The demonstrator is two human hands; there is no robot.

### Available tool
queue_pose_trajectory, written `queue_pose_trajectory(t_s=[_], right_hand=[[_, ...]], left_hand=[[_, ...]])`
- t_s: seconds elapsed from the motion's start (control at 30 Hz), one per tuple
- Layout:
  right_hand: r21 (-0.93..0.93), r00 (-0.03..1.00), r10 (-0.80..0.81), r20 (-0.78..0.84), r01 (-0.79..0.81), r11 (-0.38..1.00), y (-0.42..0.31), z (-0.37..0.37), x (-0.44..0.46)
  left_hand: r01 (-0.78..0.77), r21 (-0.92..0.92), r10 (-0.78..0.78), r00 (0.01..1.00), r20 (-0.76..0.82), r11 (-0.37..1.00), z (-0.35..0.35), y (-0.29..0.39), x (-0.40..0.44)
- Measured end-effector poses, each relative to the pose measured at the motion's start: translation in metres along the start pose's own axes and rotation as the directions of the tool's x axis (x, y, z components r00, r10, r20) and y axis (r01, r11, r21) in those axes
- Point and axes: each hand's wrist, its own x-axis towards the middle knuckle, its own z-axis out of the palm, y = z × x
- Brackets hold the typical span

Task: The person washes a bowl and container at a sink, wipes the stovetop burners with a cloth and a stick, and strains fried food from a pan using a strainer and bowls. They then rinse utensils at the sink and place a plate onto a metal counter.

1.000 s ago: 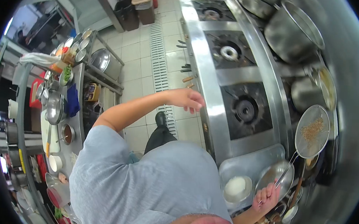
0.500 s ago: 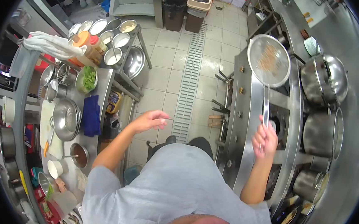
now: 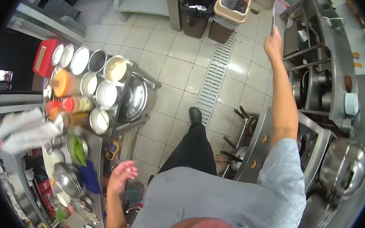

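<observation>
My right hand (image 3: 273, 46) is stretched far forward at the upper right, closed round the metal handle (image 3: 273, 14) of the strainer. The strainer's mesh bowl lies outside the frame. Low on the left, my left hand (image 3: 123, 173) hangs beside the prep counter with its fingers loosely curled and apart, holding nothing. Nearest to it are a blue cloth (image 3: 89, 178) and a bowl of green leaves (image 3: 77, 149).
Metal containers (image 3: 107, 94) and sauce bottles crowd the left rack. Two bins (image 3: 231, 9) stand ahead by the floor drain (image 3: 213, 80). At the right are the stove front (image 3: 253, 155), protruding pan handles and a large lidded pot (image 3: 343, 165).
The view has moved forward along the aisle. My right hand has gone from beside the stove to far ahead with the strainer, whose bowl has left view. My left hand is lower.
</observation>
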Motion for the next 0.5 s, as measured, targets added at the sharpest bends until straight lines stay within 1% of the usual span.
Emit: queue_pose_trajectory(t_s=[0.03, 0.07, 0.13, 0.23, 0.33, 0.43, 0.5], right_hand=[[-0.197, 0.989, -0.131, -0.06, 0.117, 0.973, 0.003, 0.026, 0.043], [-0.244, 0.994, -0.106, -0.04, 0.093, 0.965, 0.01, 0.053, 0.083], [-0.337, 0.998, -0.063, 0.004, 0.061, 0.939, 0.021, 0.104, 0.148], [-0.389, 0.996, 0.054, 0.068, -0.023, 0.921, 0.028, 0.159, 0.204], [-0.538, 0.99, -0.021, 0.137, 0.092, 0.838, 0.067, 0.215, 0.228], [-0.535, 0.977, -0.029, 0.211, 0.141, 0.833, 0.096, 0.243, 0.242], [-0.507, 0.983, 0.016, 0.185, 0.082, 0.858, 0.077, 0.234, 0.236]], left_hand=[[0.052, -0.007, -0.053, 0.998, -0.035, 0.999, 0.013, 0.015, 0.012], [0.1, -0.018, -0.101, 0.992, -0.07, 0.995, 0.024, 0.031, 0.025], [0.145, 0.009, -0.143, 0.986, -0.087, 0.989, 0.042, 0.06, 0.045], [0.178, 0.001, -0.177, 0.975, -0.134, 0.984, 0.06, 0.095, 0.068], [0.197, -0.036, -0.2, 0.967, -0.16, 0.98, 0.071, 0.118, 0.087], [0.22, -0.075, -0.229, 0.962, -0.146, 0.973, 0.085, 0.138, 0.098], [0.225, -0.078, -0.233, 0.965, -0.116, 0.971, 0.094, 0.149, 0.106]])
